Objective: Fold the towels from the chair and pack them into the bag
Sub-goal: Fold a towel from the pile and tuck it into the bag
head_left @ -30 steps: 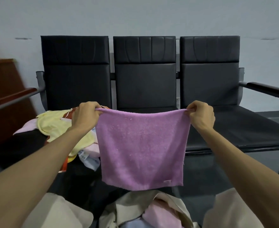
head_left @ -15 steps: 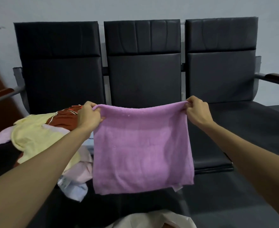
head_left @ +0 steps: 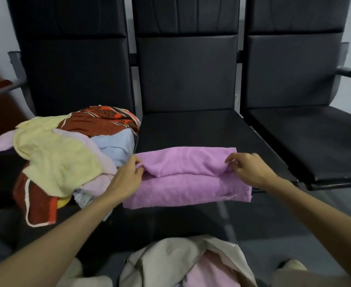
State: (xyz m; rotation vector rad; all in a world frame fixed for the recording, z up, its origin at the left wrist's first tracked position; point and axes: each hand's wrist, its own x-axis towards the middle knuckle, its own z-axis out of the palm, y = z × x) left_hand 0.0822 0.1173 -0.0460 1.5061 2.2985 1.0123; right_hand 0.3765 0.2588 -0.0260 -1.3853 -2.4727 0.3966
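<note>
The towel (head_left: 187, 177) was lilac terry, doubled over so a top flap lay on a wider under layer, with a loose thread at its 4 o'clock corner. It lay on the front of the middle seat (head_left: 191, 129), near edge drooping off, long axis running 9 to 3 o'clock. The left hand (head_left: 127, 179) pinched the flap's 9 o'clock end with curled fingers; the right hand (head_left: 251, 170) pinched the 3 o'clock end. A pile (head_left: 62, 158) lay at 9 o'clock, the bag (head_left: 170, 259) at 6.
</note>
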